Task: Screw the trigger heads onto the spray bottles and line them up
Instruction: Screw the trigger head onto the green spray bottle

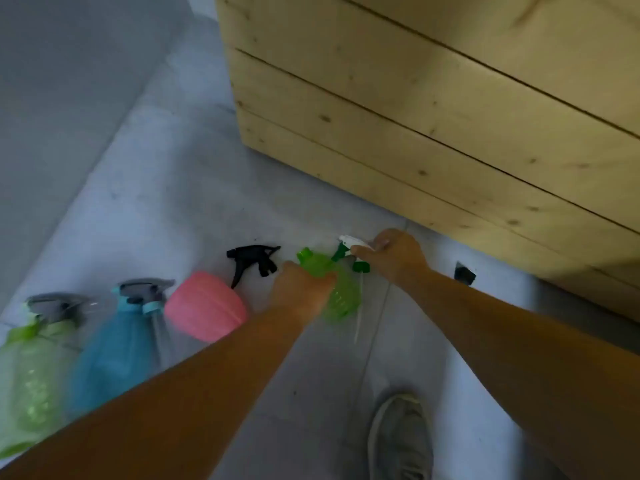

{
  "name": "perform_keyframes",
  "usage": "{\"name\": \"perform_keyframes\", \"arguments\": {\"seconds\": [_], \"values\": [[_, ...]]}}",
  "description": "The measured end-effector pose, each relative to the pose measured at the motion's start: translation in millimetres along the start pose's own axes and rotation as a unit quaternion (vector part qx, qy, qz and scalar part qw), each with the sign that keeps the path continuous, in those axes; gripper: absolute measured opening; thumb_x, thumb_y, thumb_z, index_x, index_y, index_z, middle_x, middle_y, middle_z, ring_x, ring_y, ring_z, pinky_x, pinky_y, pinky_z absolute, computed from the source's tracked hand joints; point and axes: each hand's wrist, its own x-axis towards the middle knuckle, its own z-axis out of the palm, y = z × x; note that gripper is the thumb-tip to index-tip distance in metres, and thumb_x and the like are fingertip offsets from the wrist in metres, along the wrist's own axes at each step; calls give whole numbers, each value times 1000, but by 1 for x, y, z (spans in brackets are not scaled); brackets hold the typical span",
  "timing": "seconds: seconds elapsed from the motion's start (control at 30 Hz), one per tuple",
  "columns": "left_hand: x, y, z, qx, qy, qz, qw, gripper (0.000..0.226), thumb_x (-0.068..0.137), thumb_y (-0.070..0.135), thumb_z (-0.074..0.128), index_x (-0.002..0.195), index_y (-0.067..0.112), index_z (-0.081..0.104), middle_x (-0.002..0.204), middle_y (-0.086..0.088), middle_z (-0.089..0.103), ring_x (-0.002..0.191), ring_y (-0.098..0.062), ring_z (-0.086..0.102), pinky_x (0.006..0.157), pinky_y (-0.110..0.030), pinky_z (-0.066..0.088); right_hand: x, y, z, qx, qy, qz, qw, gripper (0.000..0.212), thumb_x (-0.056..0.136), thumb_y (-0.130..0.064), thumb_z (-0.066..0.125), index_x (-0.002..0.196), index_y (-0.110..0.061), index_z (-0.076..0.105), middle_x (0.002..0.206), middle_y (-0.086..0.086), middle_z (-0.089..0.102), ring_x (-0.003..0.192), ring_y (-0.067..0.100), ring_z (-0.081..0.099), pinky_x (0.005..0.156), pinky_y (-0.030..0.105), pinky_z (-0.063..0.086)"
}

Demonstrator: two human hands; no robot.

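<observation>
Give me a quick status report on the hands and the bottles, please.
Left hand gripping green bottle. Right hand on white-and-green trigger head, not yet screwed on. Black trigger head loose beside pink bottle. Nothing blocking.

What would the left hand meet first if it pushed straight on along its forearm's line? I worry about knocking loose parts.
The left hand already grips the translucent green plastic bottle. Straight beyond lies bare grey floor, then probably the pale wooden plank crate; depth is unclear.
</observation>
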Motion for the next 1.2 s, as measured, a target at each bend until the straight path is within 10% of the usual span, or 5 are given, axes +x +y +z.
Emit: {"name": "perform_keyframes", "arguments": {"seconds": [0.23,0.43,0.73,0.9,1.2], "values": [[10,0,12,-48,-35,11,998,69,76,45,79,127,6,54,119,-11,67,108,-28,68,94,-41,58,14,0,2,-53,-40,15,998,56,74,-53,75,83,2,71,79,20,68,75,32,68,54,28,37],[6,-1,15,-154,-82,15,985,37,79,31,83,103,7,68,97,-9,72,92,-24,72,83,-35,61,10,-4,-4,66,-70,22,995,49,77,-36,80,93,10,73,86,28,70,74,36,68,69,43,56],[-55,21,-48,-259,-133,141,946,53,79,31,85,124,25,56,116,-4,71,94,-17,73,64,-28,60,-36,-66,-81,89,-101,16,991,37,89,-27,69,110,2,57,90,16,65,69,23,64,78,43,59],[-146,24,-123,-266,-149,210,929,56,82,27,83,132,32,58,122,-4,74,105,-23,74,87,-42,62,-111,-117,-152,112,-32,-77,990,37,89,-26,69,113,1,65,113,23,68,87,27,66,79,43,61],[-312,-16,-217,-244,-130,352,894,57,78,9,79,131,20,62,110,-9,76,96,-25,73,80,-39,61,-311,-197,-240,370,140,-306,866,24,93,-23,63,107,-3,65,103,18,73,97,29,71,78,39,61]]}}
